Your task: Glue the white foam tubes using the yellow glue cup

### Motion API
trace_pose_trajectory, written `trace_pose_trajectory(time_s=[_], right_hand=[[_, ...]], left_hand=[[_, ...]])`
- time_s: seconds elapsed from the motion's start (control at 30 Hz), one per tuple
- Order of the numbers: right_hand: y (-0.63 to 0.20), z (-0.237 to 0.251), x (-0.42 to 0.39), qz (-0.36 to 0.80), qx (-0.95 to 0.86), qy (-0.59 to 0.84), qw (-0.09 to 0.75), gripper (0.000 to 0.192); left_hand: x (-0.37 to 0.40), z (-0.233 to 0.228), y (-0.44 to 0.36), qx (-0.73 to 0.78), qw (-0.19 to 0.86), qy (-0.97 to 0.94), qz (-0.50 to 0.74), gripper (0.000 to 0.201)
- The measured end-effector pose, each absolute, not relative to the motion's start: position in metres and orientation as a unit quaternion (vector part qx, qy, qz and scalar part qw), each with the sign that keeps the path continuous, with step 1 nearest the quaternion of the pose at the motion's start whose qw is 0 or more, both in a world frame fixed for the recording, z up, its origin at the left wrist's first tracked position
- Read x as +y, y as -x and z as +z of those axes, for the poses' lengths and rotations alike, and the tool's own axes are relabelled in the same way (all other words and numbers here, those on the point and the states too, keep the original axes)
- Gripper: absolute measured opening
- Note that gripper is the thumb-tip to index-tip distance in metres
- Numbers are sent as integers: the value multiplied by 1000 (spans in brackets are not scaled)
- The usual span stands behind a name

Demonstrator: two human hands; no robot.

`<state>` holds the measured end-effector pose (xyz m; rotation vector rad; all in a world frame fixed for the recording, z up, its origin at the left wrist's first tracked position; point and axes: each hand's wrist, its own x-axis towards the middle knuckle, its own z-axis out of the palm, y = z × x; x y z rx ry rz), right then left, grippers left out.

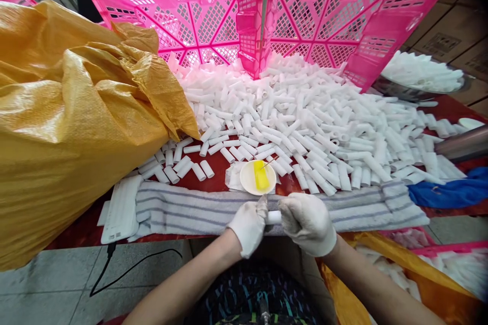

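Note:
Between my two gloved hands, over the near edge of the table, is a short white tube point(273, 218). My left hand point(249, 223) grips its left end, with the thumb pointing up. Curled fingers of my right hand point(308, 222) close on the tube's right end; the fingertips are partly hidden. Just beyond the hands stands a small white dish point(247, 179) holding a yellow block point(261, 176), with a thin stick point(269, 161) resting at it. A folded grey striped towel point(190, 210) lies under and beside the hands.
A large heap of white tubes point(305, 106) covers the red table behind the dish. Two pink crates point(198, 25) stand on their sides at the back. A big yellow sack point(84, 127) fills the left. A metal bowl of tubes point(404, 92) and blue cloth point(442, 192) are at right.

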<state>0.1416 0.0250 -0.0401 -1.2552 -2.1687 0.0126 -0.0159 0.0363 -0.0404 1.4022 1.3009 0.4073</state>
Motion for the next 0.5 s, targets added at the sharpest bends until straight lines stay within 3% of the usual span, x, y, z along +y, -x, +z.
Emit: trace_pose_trajectory(time_s=[0.17, 0.33, 0.5], right_hand=[[-151, -44, 13, -28, -741, 573, 349, 30], [-165, -33, 2, -73, -795, 500, 336, 29], [-158, -31, 2, 49, -625, 667, 403, 35]], left_hand=[[25, -46, -9, 603, 431, -625, 243, 52], [22, -38, -18, 511, 579, -609, 182, 57], [13, -31, -32, 567, 374, -692, 244, 50]])
